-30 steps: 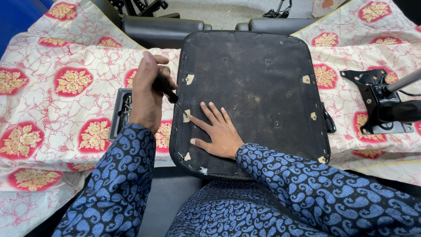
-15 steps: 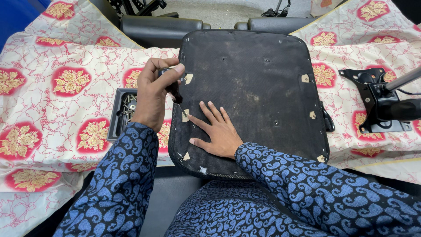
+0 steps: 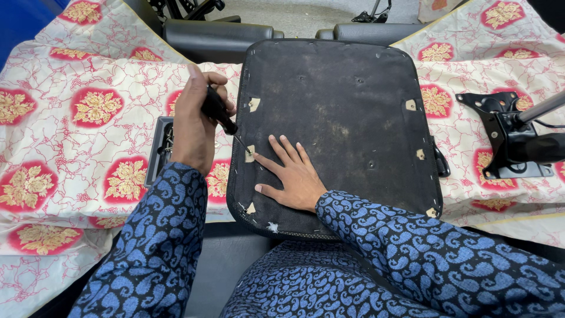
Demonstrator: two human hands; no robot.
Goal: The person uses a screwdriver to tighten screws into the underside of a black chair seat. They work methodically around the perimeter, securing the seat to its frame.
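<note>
Looking down from the head camera, nearest to me are both forearms in blue paisley sleeves (image 3: 412, 259), crossing in from the bottom edge. My right hand (image 3: 291, 174) lies flat, palm down and fingers spread, on the black seat base (image 3: 347, 106), pinning its near left part; that grip is open and holds nothing. Just beyond its index fingertip sits a small tan patch (image 3: 250, 153) on the left border of the panel. My left hand (image 3: 197, 123), left of the flat hand and slightly farther, is a closed grip around the black handle of a screwdriver (image 3: 222, 115). The tool slants down and rightward from the fist, and its thin metal tip meets the panel at that tan patch.

The seat base lies underside up, resting across my lap and the surface ahead, its near edge close to my body. More tan patches dot its left and right borders. Left of the tool hand, partly hidden behind it, lies a small dark tray (image 3: 158, 150) of small parts; I cannot make out the contents. Everything rests on a cream cloth with red floral medallions (image 3: 88, 106). Far right of the flat hand stands a black metal chair mechanism plate (image 3: 506, 141) with a grey cylinder. Farthest, beyond the panel, are black armrest pads (image 3: 218, 35).
</note>
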